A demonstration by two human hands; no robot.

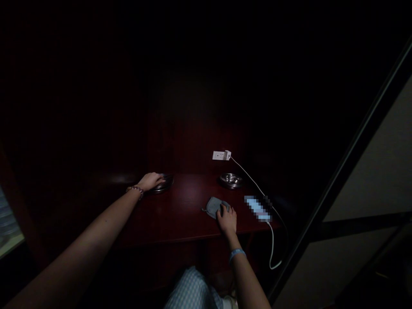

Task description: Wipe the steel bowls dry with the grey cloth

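On the left of a dark red wooden shelf (189,214), my left hand (151,181) reaches to a shiny round metal dish (165,183). Its fingers close over the dish's rim, and part of the dish is hidden beneath them. A small folded grey cloth (213,207) with a loop at one corner lies nearer the front edge. My right hand (227,218) rests on the cloth's right side, fingers spread and laid flat. Behind that hand, against the back, stands another round metal dish (231,180), touched by neither hand.
A phone (257,208), blurred out, lies at the shelf's right end. Its white cable (272,249) loops past the front edge and up to a charger (227,155) in the wall socket (218,155). A sliding door frame (341,171) slants along the right. The surroundings are very dark.
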